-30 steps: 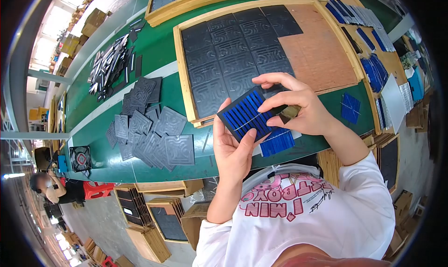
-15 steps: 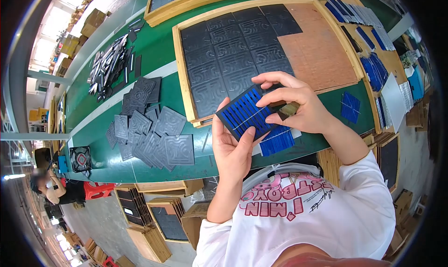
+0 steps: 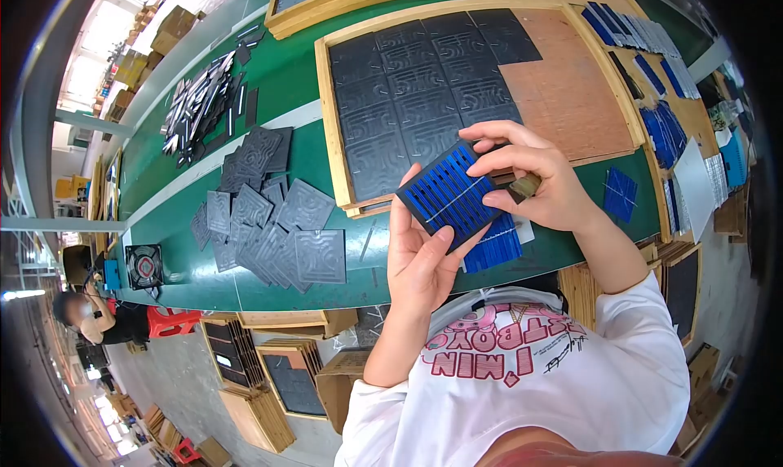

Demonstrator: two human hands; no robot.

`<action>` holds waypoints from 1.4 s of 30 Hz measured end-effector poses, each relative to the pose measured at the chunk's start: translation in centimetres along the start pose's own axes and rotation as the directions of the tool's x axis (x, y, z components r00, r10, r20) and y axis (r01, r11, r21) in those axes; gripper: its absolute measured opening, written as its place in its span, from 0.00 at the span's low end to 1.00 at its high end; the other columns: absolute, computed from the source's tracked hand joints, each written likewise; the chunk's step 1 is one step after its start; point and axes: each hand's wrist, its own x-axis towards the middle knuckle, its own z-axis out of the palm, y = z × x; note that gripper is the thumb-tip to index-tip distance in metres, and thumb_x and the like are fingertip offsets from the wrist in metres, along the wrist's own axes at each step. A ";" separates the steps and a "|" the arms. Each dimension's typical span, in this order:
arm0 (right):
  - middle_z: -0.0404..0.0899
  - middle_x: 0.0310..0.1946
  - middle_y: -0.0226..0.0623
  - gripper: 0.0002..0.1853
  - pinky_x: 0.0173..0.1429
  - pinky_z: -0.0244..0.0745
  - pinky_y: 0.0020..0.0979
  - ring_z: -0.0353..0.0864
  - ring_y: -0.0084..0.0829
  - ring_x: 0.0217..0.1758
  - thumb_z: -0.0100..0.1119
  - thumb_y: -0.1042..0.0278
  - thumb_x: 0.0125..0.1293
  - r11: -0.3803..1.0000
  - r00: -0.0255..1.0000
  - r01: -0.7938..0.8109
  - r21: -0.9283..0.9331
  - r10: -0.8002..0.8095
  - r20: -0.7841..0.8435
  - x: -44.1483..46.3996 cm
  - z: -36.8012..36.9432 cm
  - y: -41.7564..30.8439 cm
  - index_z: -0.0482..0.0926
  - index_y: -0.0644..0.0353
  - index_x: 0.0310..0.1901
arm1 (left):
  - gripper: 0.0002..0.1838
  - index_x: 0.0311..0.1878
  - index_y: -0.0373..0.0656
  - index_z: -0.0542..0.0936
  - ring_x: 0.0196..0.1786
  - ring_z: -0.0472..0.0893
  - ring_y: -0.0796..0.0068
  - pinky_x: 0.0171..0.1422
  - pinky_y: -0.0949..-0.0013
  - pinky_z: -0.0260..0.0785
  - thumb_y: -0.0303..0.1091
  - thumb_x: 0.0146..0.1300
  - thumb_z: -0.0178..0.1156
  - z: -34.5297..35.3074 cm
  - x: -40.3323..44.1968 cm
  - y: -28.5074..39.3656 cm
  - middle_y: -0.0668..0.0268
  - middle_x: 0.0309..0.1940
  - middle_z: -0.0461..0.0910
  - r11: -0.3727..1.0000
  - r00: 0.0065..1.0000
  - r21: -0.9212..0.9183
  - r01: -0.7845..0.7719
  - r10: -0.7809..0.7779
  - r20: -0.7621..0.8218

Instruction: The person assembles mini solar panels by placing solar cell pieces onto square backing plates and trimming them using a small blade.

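A square black solar panel with a row of blue cell strips and a pale line across them is held tilted above the bench. My left hand grips its lower-left side, thumb on the front and fingers behind. At the panel's right edge, my right hand has its thumb and index finger on the strips; other fingers curl round the upper corner. A small olive-coloured piece sits against the right fingers; its kind is unclear. Below the panel, loose blue cell strips lie on a white sheet, partly hidden.
A wooden-framed tray holds rows of black panels behind my hands. Black embossed plates are heaped to the left, with dark strips beyond. One blue piece lies right. A fan stands far left, near another person.
The view has shifted slightly, so the bench appears further right. Both hands still hold the panel; the right thumb and index finger have moved up toward its right edge, uncovering more strips.
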 end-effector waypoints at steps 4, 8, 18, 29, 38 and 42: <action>0.75 0.64 0.44 0.18 0.64 0.75 0.37 0.77 0.38 0.63 0.74 0.75 0.55 1.000 1.000 -0.010 0.020 0.010 0.004 0.0 0.0 -0.1 0.86 0.57 0.49 | 0.41 0.80 0.45 0.48 0.69 0.73 0.45 0.68 0.39 0.73 0.14 0.65 0.49 -0.1 0.1 -0.1 0.46 0.69 0.66 1.000 1.000 0.005 -0.002 0.002 -0.002; 0.75 0.64 0.44 0.20 0.64 0.74 0.37 0.76 0.39 0.65 0.75 0.74 0.55 1.000 1.000 0.009 0.009 -0.009 0.007 0.0 -0.1 0.1 0.85 0.57 0.51 | 0.40 0.80 0.45 0.48 0.69 0.73 0.45 0.68 0.40 0.74 0.14 0.66 0.49 -0.1 0.1 -0.2 0.46 0.69 0.66 1.000 1.000 0.020 -0.005 0.005 -0.011; 0.69 0.68 0.42 0.45 0.57 0.78 0.28 0.73 0.30 0.65 0.81 0.63 0.49 0.996 0.996 -0.080 -0.043 0.078 -0.041 -0.1 1.3 -0.8 0.68 0.58 0.70 | 0.32 0.80 0.49 0.48 0.69 0.73 0.53 0.68 0.45 0.75 0.26 0.77 0.45 0.2 0.3 -1.3 0.51 0.70 0.65 0.998 0.998 0.015 -0.060 0.060 -0.021; 0.77 0.59 0.38 0.41 0.60 0.74 0.32 0.76 0.26 0.56 0.78 0.70 0.51 0.973 0.970 -0.220 0.063 0.225 -0.091 0.0 1.6 -1.0 0.69 0.59 0.67 | 0.32 0.79 0.49 0.48 0.70 0.72 0.57 0.70 0.46 0.73 0.26 0.77 0.45 0.2 -0.1 -3.3 0.53 0.71 0.64 0.976 0.992 0.180 -0.124 0.121 0.031; 0.84 0.33 0.28 0.20 0.50 0.75 0.21 0.82 0.18 0.39 0.70 0.79 0.59 0.837 0.905 -0.370 0.403 0.424 -0.049 0.1 -0.4 -1.2 0.80 0.66 0.54 | 0.33 0.79 0.47 0.49 0.71 0.71 0.51 0.70 0.44 0.72 0.25 0.76 0.46 0.2 -0.2 -1.9 0.51 0.71 0.65 0.990 0.995 0.113 -0.088 0.083 0.046; 0.84 0.34 0.29 0.20 0.47 0.75 0.19 0.81 0.16 0.39 0.70 0.79 0.60 0.789 0.900 -0.351 0.504 0.432 -0.051 0.0 -0.6 -1.3 0.79 0.65 0.54 | 0.35 0.78 0.44 0.51 0.67 0.74 0.59 0.63 0.58 0.76 0.21 0.71 0.52 -0.2 0.6 -1.9 0.53 0.69 0.66 0.942 0.971 0.239 -0.234 0.215 0.102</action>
